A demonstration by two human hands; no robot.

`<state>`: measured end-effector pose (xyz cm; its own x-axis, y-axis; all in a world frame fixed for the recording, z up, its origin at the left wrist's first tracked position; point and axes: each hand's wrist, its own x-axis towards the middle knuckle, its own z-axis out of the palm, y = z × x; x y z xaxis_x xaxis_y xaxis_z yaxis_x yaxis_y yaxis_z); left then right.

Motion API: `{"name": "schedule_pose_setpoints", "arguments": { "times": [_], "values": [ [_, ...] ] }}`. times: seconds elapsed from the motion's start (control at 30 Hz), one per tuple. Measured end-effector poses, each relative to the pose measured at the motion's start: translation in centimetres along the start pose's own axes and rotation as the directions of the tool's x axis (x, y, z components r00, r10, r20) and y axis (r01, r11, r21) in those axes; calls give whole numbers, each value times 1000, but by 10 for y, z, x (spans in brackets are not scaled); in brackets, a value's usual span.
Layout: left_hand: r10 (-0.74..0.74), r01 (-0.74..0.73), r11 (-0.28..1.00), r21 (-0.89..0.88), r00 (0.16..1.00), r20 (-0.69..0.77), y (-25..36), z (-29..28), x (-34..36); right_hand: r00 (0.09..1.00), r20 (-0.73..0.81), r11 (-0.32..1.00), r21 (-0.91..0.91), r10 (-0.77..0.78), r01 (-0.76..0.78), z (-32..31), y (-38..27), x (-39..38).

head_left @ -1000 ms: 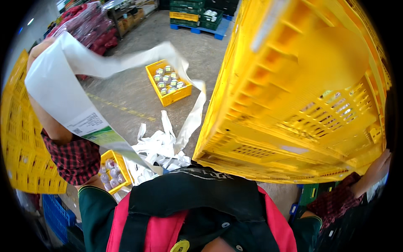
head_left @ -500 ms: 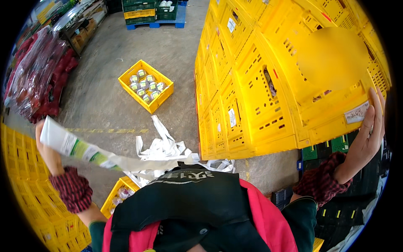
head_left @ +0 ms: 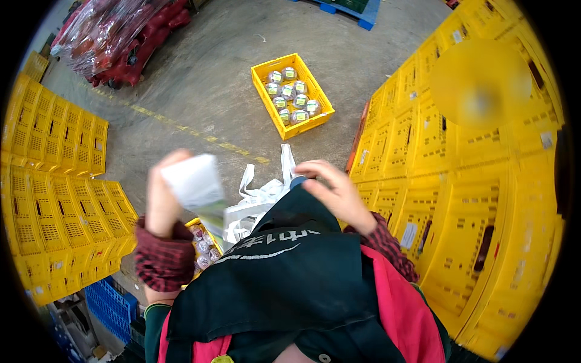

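Note:
My left hand is closed on one end of a label strip, white with green print, which hangs down toward my apron and is blurred by motion. In front of the dark green apron is my right hand, its fingers apart and slightly bent, with nothing visible in them. A small dark blue thing shows by its fingertips; I cannot tell whether they touch. White strips lie in a tangled heap on the floor. A yellow crate ahead holds several round, labelled packs.
Another yellow crate with wrapped round items stands by my left arm, partly hidden. Stacked yellow crates rise on the right, and more crate stacks on the left. Film-wrapped red sacks and a blue pallet are farther off.
My view has turned right. My right hand has left the yellow crate stack and come in front of my apron. My left hand, still holding the label strip, has moved inward.

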<state>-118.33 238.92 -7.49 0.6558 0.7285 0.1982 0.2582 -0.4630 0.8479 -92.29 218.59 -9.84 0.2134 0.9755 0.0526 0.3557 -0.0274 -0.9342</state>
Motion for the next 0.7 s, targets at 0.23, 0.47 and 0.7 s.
{"name": "schedule_pose_setpoints", "arguments": {
  "times": [0.23, 0.47, 0.7],
  "values": [
    [-339, 342, 910, -233, 939, 52, -73, 84, 114, 808, 583, 689, 554, 80, -468, -2, 177, 162],
    [-372, 401, 916, 8, 855, -361, -129, 25, 227, 594, 290, 501, 337, 751, -797, -74, 427, 214],
    [-402, 400, 910, -107, 916, 2, -259, 145, 458, 348, 193, 217, 491, 917, -844, -125, 554, 230]
  ]
}}
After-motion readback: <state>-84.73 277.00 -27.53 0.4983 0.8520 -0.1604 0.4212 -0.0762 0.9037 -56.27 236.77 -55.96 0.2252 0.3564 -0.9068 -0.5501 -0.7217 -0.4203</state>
